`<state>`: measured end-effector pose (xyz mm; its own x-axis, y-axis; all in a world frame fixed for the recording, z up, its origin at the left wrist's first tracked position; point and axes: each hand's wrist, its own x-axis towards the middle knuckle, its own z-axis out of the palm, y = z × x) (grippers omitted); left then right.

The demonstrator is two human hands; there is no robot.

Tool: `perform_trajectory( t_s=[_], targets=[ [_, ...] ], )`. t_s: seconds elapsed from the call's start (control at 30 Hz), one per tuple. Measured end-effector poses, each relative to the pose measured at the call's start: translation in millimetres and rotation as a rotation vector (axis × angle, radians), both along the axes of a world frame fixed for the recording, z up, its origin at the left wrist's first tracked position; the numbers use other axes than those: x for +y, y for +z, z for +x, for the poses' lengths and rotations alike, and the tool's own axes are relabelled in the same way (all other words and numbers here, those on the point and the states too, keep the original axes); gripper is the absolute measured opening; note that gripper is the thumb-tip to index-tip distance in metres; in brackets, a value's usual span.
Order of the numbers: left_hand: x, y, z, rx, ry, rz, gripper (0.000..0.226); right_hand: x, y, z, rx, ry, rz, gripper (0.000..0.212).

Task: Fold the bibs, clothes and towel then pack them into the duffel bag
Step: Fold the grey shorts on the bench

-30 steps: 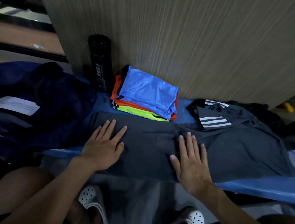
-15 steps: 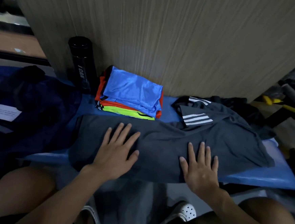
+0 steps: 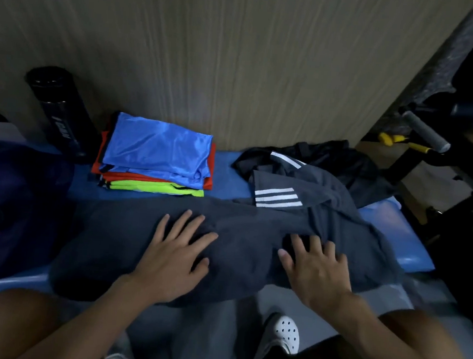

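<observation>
Across the blue bench [image 3: 227, 178] everything is laid out for you, so let's take stock. At the bench's left end slumps the navy duffel bag [image 3: 15, 207]. Nothing folded shows inside it, so packing, I'd say, has not begun. Along the bench's front edge lies the dark grey shirt [image 3: 252, 254], spread lengthwise with its striped sleeve turned in toward the bench's back. It looks half folded at best, with its lower part hanging off the front. At the bench's right back corner a black garment [image 3: 350, 162] lies crumpled, waiting its turn. Toward the back of the bench, left of centre, the bibs [image 3: 158, 153] look finished: blue on top, orange and yellow-green below, stacked neat. Next to them, at the bench's back left, stands a black bottle [image 3: 61, 120]. Your left hand [image 3: 172, 262] and right hand [image 3: 317, 273] press flat on the shirt at the bench's front, fingers spread, pinching nothing. As for the towel, I can't pick one out anywhere on the bench.
</observation>
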<state>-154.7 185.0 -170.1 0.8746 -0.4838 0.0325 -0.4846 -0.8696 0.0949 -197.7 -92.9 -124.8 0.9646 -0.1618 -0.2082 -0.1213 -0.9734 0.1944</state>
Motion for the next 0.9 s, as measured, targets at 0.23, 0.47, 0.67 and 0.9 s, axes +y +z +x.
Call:
perform_trajectory(
  t_s=[0.23,0.47,0.67,0.9],
  targets=[
    [-43,-3,9,-0.025,-0.112,0.005,0.053,-39,-3,9,0.03,-0.031,0.05,0.07],
    [-116,48,89,-0.111,-0.15,-0.374,0.036,-69,25,95,-0.573,0.001,0.308,0.027],
    [-188,70,190,0.202,0.06,-0.549,0.045,-101,13,146,-0.516,-0.185,0.513,0.036],
    [-216,40,243,0.405,0.18,-0.594,0.033,-122,3,171,-0.478,-0.176,0.518,0.038]
  ],
)
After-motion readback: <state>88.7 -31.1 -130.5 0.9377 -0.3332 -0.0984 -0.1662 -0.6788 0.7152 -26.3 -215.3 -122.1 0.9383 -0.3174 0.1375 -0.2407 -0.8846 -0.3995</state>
